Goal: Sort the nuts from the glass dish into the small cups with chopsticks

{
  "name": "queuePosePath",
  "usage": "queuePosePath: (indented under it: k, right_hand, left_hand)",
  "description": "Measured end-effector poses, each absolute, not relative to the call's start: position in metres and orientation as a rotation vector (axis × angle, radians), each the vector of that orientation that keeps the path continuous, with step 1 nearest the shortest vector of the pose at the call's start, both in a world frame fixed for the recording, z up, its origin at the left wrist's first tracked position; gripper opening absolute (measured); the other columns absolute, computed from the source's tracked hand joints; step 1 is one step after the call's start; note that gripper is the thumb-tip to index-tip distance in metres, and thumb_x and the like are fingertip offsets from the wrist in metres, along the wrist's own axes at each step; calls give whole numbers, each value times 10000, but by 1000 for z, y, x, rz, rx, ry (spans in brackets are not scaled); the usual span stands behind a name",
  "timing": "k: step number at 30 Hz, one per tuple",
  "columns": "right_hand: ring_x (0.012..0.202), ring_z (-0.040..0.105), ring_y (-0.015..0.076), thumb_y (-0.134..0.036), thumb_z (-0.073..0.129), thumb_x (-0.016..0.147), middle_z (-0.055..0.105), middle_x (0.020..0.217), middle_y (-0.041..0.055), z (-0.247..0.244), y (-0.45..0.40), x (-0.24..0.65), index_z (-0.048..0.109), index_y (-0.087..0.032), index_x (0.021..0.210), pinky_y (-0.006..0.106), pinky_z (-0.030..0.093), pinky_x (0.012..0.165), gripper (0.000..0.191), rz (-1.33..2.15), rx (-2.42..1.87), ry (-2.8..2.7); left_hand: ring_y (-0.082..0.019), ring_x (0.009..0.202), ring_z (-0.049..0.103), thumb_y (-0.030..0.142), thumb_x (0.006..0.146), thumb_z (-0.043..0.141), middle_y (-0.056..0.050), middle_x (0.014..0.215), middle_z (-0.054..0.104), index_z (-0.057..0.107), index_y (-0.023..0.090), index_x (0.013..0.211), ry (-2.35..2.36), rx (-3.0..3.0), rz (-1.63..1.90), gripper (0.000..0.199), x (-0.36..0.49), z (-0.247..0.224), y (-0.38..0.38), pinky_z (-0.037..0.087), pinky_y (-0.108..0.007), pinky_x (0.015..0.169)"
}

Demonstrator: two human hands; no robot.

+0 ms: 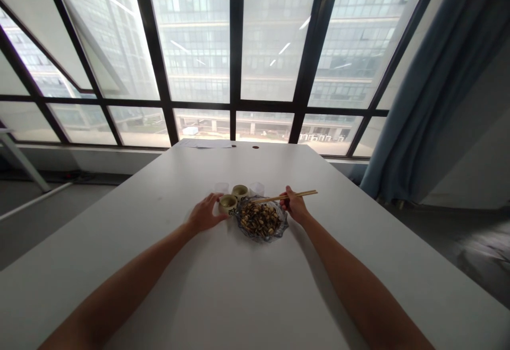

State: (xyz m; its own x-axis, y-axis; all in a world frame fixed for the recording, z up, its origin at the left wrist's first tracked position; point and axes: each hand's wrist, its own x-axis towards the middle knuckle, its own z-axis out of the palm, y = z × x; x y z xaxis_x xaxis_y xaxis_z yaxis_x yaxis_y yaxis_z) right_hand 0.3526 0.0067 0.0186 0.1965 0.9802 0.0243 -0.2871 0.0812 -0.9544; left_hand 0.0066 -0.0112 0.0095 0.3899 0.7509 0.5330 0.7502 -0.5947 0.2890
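L hand (pixel 205 213) is curved round cup (pixel 228 205), on table (pixel 239 286). R hand (pixel 295 205) is closed on chopsticks (pixel 305 194), tips over bowl (pixel 282 229) w/ nuts (pixel 260 221). 2nd cup (pixel 240 191) is just behind bowl.

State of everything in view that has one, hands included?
Left hand: around near cup
Right hand: gripping chopsticks
Chopsticks: tips at glass bowl's far side, contact unclear
Near cup: upright, contents unclear
Far cup: upright, contents unclear
Glass bowl: upright, holding mixed seeds or nuts
Curtain: drawn aside
Upper-left window: tilted open
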Motion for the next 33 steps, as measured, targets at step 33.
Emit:
queuePosePath:
  k: [33]
  right_hand:
    - [349,522,107,-678,640,792,618,462,34,82,-6,338,684,-156,648,191,386,324,543,887,-1066,-1654]
  left_hand:
    - [-260,1089,616,187,701,634,-130,1318,579,522,214,1282,1338,2008,1185,592,-11,4,65,570,-372,773]
